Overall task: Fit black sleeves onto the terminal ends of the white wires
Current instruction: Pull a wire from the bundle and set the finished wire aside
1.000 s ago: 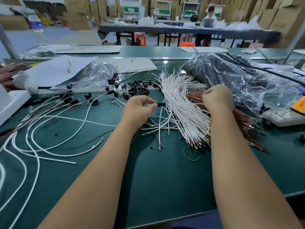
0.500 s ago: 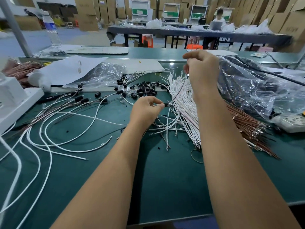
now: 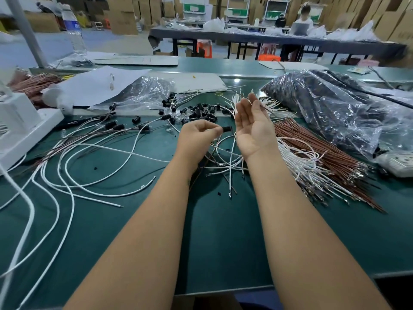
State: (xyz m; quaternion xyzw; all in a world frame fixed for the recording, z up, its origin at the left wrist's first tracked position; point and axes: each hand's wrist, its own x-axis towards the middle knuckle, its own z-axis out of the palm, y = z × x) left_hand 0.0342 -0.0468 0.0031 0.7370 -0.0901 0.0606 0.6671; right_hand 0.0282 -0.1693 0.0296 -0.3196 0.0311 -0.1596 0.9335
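On the green bench [image 3: 214,242] our two bare forearms reach away from us toward a tangle of white wires [image 3: 225,162]. To seat this sleeve well, we judge the wire's metal terminal should be lined up straight with the sleeve's open mouth and pushed in along the axis, not at a slant, with the sleeve held firm so it cannot roll between the fingertips.

Our left hand [image 3: 197,136] sits just beyond the tangle, knuckles up, fingers curled in, thumb and forefinger pinching one black sleeve [image 3: 226,129] so that it pokes out to the right. Just beside it our right hand [image 3: 252,124] stands palm toward the left, fingers nearly straight and pointing up and away. A thin wire [image 3: 263,107] crosses its fingertips; whether they pinch it or it merely lies against them we cannot tell. The sleeve and that wire's end are apart, so nothing is mated yet.

To the right lie a fanned bundle of white leads [image 3: 312,168] and brown leads [image 3: 330,151] with metal terminals. Farther off, loose black sleeves [image 3: 199,113] are scattered behind the hands, with a plastic bag [image 3: 335,108] of dark parts at far right
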